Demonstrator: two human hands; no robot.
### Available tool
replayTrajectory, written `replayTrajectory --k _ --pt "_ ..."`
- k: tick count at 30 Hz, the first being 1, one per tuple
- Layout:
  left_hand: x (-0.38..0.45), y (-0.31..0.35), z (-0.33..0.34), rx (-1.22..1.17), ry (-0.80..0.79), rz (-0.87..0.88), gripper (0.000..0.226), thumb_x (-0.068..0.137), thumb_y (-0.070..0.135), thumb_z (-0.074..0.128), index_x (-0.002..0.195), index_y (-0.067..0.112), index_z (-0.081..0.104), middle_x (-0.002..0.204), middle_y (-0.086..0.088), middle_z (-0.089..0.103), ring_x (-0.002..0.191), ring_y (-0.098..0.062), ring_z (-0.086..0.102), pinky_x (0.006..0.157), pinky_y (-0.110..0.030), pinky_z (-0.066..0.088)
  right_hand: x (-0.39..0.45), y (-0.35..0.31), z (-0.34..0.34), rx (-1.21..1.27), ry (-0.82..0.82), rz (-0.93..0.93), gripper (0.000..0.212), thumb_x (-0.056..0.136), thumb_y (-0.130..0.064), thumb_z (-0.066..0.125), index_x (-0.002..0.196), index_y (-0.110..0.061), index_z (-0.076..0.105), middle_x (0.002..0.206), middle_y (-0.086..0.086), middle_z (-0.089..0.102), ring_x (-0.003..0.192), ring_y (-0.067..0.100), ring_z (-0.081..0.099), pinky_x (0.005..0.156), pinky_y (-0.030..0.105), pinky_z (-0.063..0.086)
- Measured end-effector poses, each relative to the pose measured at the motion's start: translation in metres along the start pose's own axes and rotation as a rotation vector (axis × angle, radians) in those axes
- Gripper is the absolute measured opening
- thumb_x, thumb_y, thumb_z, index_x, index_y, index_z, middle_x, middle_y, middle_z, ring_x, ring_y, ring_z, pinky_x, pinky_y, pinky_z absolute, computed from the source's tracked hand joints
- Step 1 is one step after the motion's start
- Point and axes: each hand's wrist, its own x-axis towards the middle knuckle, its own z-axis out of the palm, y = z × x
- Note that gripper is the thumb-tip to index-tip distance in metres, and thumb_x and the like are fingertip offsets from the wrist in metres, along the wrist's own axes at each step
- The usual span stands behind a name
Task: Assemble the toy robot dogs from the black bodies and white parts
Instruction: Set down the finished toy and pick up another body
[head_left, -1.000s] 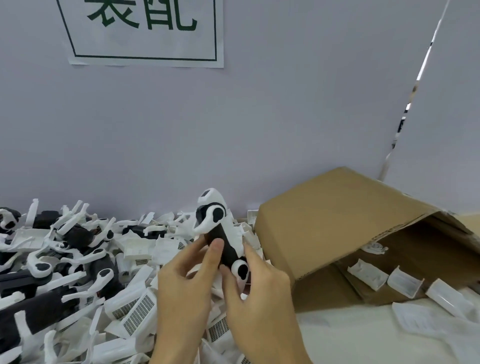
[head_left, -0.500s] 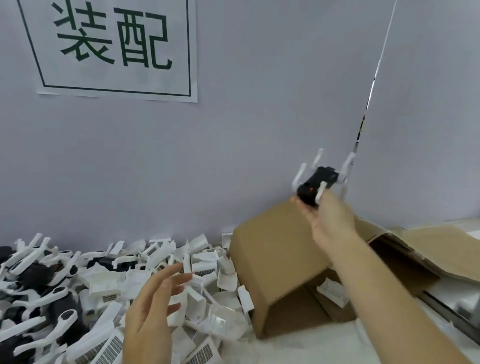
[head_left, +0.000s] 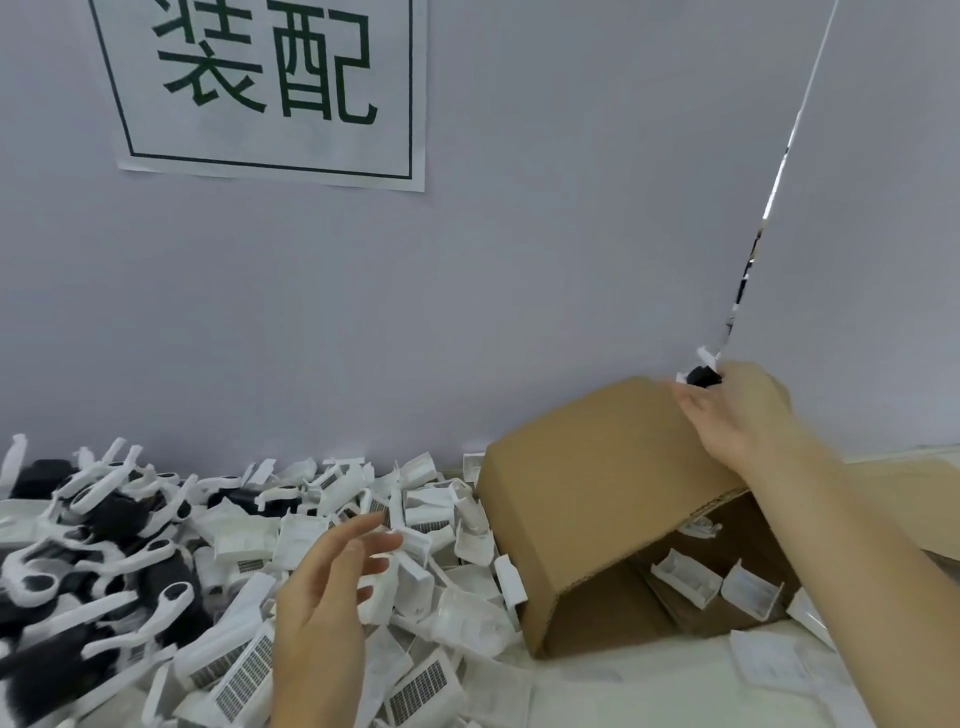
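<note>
My right hand (head_left: 737, 415) reaches over the top back edge of the cardboard box (head_left: 587, 499). An assembled toy robot dog (head_left: 702, 373), black body with white legs, shows between its thumb and fingertips, mostly hidden by the hand. My left hand (head_left: 327, 592) hovers with fingers spread and nothing in it over the pile of white parts (head_left: 415, 561). Black bodies with white legs (head_left: 104, 519) lie heaped at the far left.
The box lies on its side, its opening facing right, with white shells (head_left: 685, 577) inside. A grey wall with a paper sign (head_left: 270, 88) stands right behind the pile. More white parts (head_left: 769, 660) lie on the white table at right.
My right hand has carried the assembled dog lower and to the right, down to the box's top back edge. My left hand stays spread over the pile.
</note>
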Motion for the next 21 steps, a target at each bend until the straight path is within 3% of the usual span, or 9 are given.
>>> replayTrajectory --k 2,6,9,12,14,17,21 --pt "-0.001 0.002 0.0 0.02 0.002 -0.021 0.03 0.104 0.008 0.047 0.103 0.02 0.074 0.092 0.0 0.078 0.087 -0.021 0.07 0.078 -0.034 0.049 -0.02 0.012 0.003 -0.101 -0.051 -0.011 0.035 0.104 -0.002 0.041 0.139 0.002 0.045 0.119 0.02 0.062 0.093 0.022 0.068 0.084 0.028 0.056" --pt "0.0 0.003 -0.005 0.099 -0.01 -0.027 0.026 0.103 0.009 0.05 0.104 0.023 0.072 0.092 0.004 0.078 0.083 -0.012 0.071 0.074 -0.025 0.05 -0.073 0.055 0.006 -0.429 -0.206 -0.095 0.023 0.1 0.001 0.049 0.108 -0.008 0.068 0.082 0.009 0.076 0.074 0.02 0.074 0.067 0.028 0.054" --pt "0.005 0.005 -0.015 0.201 0.015 0.0 0.032 0.101 0.003 0.049 0.094 0.022 0.074 0.084 0.002 0.076 0.08 -0.017 0.07 0.062 -0.02 0.053 -0.113 0.101 0.003 -0.753 -0.466 -0.118 0.026 0.101 -0.002 0.05 0.1 -0.015 0.073 0.075 0.004 0.075 0.066 0.019 0.073 0.059 0.024 0.055" --pt "0.011 0.013 -0.027 0.287 0.062 0.045 0.033 0.098 -0.001 0.051 0.087 0.02 0.074 0.077 0.0 0.074 0.071 -0.018 0.069 0.064 -0.029 0.057 -0.142 0.147 0.001 -1.005 -0.747 -0.055 0.025 0.1 -0.01 0.054 0.094 -0.024 0.074 0.076 0.004 0.073 0.063 0.016 0.071 0.059 0.023 0.054" --pt "0.013 0.021 -0.039 0.385 0.1 0.093 0.03 0.096 0.003 0.053 0.086 0.024 0.073 0.075 0.004 0.074 0.069 -0.011 0.069 0.064 -0.023 0.056 -0.15 0.168 0.001 -1.129 -0.843 -0.054 0.026 0.099 -0.012 0.056 0.09 -0.03 0.073 0.076 0.001 0.072 0.063 0.013 0.069 0.064 0.026 0.056" --pt "0.017 0.033 -0.067 0.614 0.216 0.131 0.02 0.094 0.012 0.059 0.092 0.028 0.071 0.085 0.011 0.074 0.083 -0.005 0.067 0.071 -0.016 0.052 -0.155 0.183 0.004 -1.182 -0.904 -0.046 0.029 0.096 -0.011 0.058 0.086 -0.034 0.073 0.072 -0.001 0.072 0.062 0.017 0.067 0.068 0.033 0.058" --pt "0.019 0.045 -0.101 1.048 0.309 0.02 0.033 0.094 0.02 0.064 0.126 0.021 0.067 0.116 0.004 0.066 0.115 -0.027 0.058 0.097 -0.045 0.051 -0.154 0.189 0.004 -1.155 -0.871 -0.063 0.031 0.094 -0.007 0.062 0.082 -0.033 0.075 0.07 0.0 0.073 0.057 0.017 0.065 0.062 0.032 0.056"
